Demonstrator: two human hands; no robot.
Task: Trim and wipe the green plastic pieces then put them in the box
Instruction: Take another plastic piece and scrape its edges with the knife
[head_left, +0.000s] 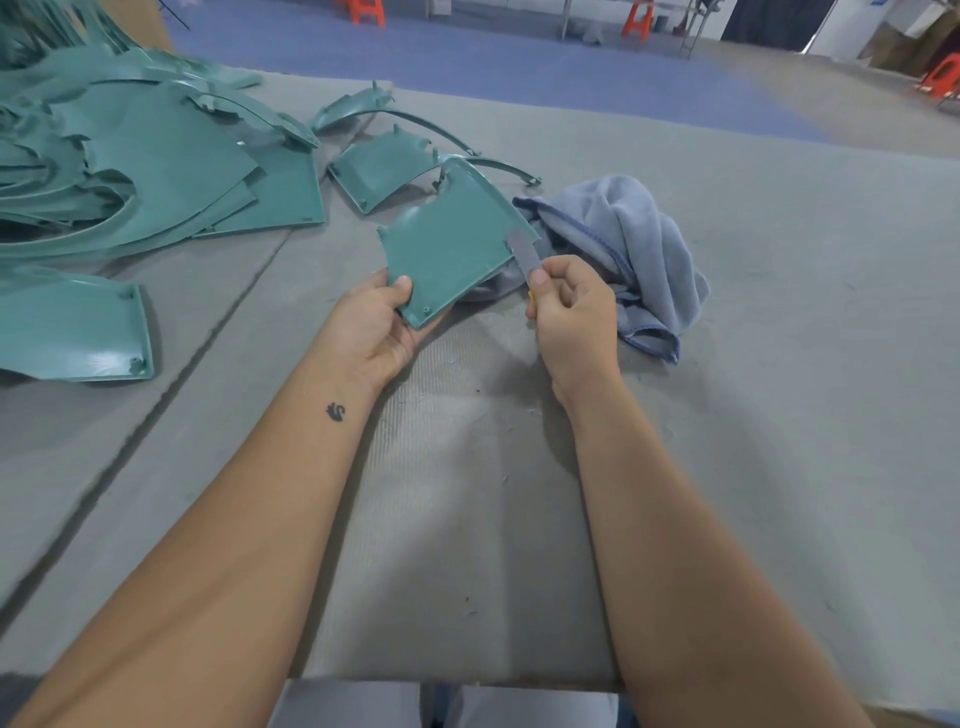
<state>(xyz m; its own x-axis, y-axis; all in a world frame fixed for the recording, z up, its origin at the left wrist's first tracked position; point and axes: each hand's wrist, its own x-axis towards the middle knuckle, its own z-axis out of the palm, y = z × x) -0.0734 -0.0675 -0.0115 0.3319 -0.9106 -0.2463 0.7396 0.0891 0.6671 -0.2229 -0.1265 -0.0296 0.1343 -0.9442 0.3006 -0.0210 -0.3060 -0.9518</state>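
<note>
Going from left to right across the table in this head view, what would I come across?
Heap of green pieces → left hand → green piece it holds → blade → right hand → blue cloth.

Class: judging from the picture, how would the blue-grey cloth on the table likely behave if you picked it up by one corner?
The blue-grey cloth lies crumpled in soft folds, so it would probably droop limply. It looks like light towelling, unlikely to slip, roll or break.

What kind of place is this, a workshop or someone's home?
Probably a factory finishing area: a heap of identical green moulded plastic pieces lies on a big grey felt-covered worktable, with a wide blue floor and orange plastic stools behind.
</note>
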